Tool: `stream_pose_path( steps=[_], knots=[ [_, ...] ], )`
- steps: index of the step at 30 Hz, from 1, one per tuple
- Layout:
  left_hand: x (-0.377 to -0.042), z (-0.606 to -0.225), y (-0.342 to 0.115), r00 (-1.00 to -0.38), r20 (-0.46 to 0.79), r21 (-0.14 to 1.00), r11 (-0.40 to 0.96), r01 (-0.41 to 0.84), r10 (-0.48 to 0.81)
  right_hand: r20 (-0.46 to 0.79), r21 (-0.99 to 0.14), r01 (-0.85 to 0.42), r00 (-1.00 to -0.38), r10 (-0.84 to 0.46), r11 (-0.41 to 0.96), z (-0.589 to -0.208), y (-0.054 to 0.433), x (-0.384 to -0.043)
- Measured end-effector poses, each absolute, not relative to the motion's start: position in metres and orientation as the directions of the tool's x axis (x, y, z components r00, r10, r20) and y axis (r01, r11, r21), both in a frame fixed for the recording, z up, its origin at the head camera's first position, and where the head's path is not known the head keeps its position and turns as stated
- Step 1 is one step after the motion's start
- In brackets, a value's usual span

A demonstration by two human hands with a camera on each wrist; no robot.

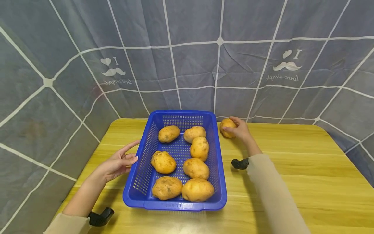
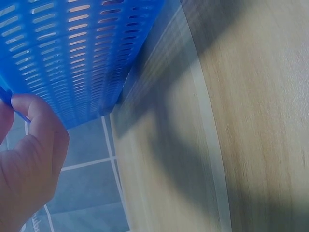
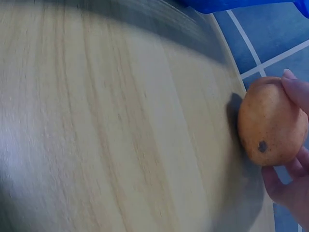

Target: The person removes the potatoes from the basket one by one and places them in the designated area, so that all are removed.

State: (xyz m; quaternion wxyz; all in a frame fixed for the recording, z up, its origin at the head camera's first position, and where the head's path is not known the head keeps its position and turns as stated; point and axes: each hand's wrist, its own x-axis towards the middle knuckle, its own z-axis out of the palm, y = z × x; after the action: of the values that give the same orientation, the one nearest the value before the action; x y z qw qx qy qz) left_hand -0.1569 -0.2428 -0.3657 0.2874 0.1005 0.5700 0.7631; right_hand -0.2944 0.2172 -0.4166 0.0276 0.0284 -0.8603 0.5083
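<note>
A blue plastic basket [image 1: 175,205] with slotted walls stands on the wooden table, holding several potatoes in two rough columns. At its left side, my left hand [image 1: 118,162] pinches the rim between thumb and fingers; the left wrist view shows the blue rim [image 2: 6,96] between them. Beyond the basket's far right corner, my right hand [image 1: 241,130] grips a single potato [image 1: 228,127] by its sides. The right wrist view shows this potato [image 3: 270,123] with a dark spot on its skin, close to the table's far edge.
The yellow wooden table [image 1: 292,162] extends right of the basket. A grey curtain with white lines [image 1: 193,68] hangs behind the table and along its left side. Each wrist wears a black device, such as the one on the right wrist [image 1: 240,163].
</note>
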Motion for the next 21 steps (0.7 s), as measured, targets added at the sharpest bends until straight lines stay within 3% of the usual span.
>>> stream_pose_path(
  steps=[10,21],
  knots=[
    [-0.158,-0.3657,-0.2427,-0.81,-0.17,0.925,-0.192,-0.327,0.561,0.102,-0.85,-0.073,-0.994,0.027,0.521,-0.4172,0.213,-0.2964],
    [-0.1572,-0.3637,-0.2422,-0.815,-0.179,0.926,-0.185,-0.328,0.551,0.082,-0.836,-0.075,-0.997,-0.011,0.543,-0.4113,0.2178,-0.2967]
  ],
)
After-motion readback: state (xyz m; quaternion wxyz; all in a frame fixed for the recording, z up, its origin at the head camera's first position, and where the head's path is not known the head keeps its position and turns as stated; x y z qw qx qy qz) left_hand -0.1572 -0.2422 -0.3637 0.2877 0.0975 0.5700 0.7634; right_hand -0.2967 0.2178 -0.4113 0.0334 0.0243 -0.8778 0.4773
